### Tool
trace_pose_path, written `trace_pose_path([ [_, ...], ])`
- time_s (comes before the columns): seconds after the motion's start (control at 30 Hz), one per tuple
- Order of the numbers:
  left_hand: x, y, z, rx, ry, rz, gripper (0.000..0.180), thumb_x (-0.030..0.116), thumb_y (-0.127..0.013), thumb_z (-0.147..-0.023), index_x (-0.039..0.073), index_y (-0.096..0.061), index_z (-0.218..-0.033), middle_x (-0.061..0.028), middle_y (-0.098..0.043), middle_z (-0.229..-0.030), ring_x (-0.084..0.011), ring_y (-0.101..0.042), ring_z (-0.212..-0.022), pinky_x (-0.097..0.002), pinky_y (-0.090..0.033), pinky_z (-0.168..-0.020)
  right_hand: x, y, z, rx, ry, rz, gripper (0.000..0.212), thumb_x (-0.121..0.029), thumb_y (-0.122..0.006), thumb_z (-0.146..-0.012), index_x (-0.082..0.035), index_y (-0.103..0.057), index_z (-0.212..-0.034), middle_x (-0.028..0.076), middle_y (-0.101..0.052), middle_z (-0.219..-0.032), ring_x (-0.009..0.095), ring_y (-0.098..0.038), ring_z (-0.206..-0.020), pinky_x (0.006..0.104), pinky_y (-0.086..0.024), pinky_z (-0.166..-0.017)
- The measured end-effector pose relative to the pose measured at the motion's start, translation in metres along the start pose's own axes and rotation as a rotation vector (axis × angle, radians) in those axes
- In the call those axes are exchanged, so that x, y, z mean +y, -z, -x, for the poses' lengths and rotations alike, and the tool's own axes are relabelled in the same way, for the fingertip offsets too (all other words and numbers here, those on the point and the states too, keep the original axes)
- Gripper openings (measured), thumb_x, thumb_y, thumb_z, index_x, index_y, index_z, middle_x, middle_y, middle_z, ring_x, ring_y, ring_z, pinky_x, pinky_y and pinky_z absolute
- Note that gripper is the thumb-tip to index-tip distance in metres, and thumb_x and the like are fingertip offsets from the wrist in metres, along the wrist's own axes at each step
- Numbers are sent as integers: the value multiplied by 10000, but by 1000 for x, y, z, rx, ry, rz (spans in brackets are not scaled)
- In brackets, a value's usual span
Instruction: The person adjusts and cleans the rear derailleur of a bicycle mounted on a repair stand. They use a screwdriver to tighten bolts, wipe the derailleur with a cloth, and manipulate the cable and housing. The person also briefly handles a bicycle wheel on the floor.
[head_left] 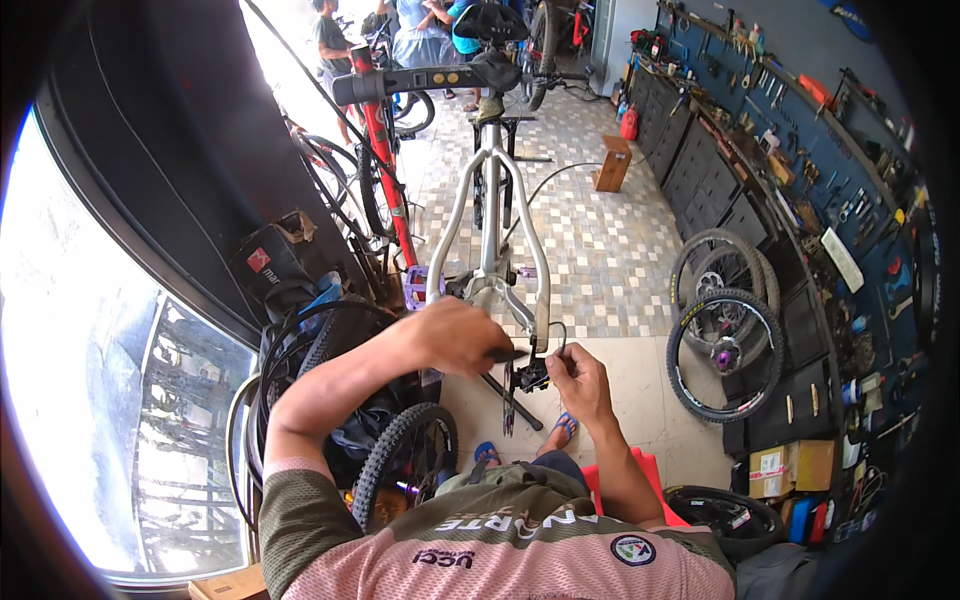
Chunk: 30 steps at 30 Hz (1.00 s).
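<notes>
A silver bicycle frame (pixel 488 240) hangs in front of me, its rear end toward me. At the right rear dropout sits a black rear derailleur (pixel 532 376). My left hand (pixel 458 338) is closed round a slim black tool (pixel 511 355) whose tip points at the derailleur; its exact kind is hidden in my fist. My right hand (pixel 582 380) pinches thumb to fingers beside the derailleur, where a thin black cable housing (pixel 562 332) loops down into the fingertips. A thin upright disc-like part (pixel 509 400) shows edge-on below the left hand's tool.
A black clamp arm (pixel 420 84) holds the frame from above. On the left stand a red bicycle frame (pixel 385 170), a knobby tire (pixel 395 455) and bags. Several wheels (pixel 725 355) lean against dark cabinets at right, under a tool wall (pixel 790 110). People stand at the back.
</notes>
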<state>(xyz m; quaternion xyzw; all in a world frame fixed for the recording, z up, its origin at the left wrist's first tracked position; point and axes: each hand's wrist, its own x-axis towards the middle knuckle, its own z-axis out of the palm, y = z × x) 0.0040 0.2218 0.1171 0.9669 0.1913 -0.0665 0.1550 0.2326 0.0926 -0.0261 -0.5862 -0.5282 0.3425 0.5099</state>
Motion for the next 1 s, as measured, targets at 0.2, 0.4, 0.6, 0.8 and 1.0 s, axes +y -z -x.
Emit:
trace_pose_path([
  [0.2, -14, -28, 26, 822, 115, 841, 390, 141, -695, -1044, -26, -659, -1395, -28, -699, -940, -95, -609, -871, -293, -537, -807, 7, 6, -6, 87, 44, -106, 350, -329, -791, -1034, -12, -672, -948, -1, -654, -766, 75, -563, -703, 267, -484, -637],
  [0.4, 21, -79, -19, 1220, 162, 1610, 297, 171, -628, -1128, 24, -625, -1386, 41, -674, -1052, -27, -608, -899, -217, -509, -802, -33, 2, 2, 124, 229, 395, 352, -289, -839, -977, 2, -665, -1071, 63, -649, -879, 156, -613, -768, 308, -514, -692],
  [0.6, 31, -82, -51, 1293, 297, 2037, 235, 313, -652, -1117, 104, -634, -1223, -36, -700, -920, -139, -683, -752, -288, -568, -672, -69, -14, 16, -35, 535, 287, 581, -455, -905, -880, -22, -654, -1175, 132, -666, -1000, 251, -660, -828, 365, -561, -736],
  [0.8, 39, -84, -59, 1267, 231, 2054, 373, 335, -659, -1108, 80, -569, -1365, -68, -702, -1036, -148, -706, -849, -302, -590, -744, -61, -25, 3, -47, 484, 189, 546, -372, -908, -903, -16, -600, -1179, 101, -626, -996, 191, -638, -830, 325, -547, -733],
  [1.0, 44, -87, -53, 1260, 204, 1995, 596, 223, -737, -1059, 78, -480, -1577, -38, -706, -1205, -146, -689, -1050, -331, -552, -977, -62, -18, -16, 186, 404, 47, 214, -110, -771, -1023, -18, -594, -1102, 61, -698, -847, 145, -657, -734, 299, -537, -692],
])
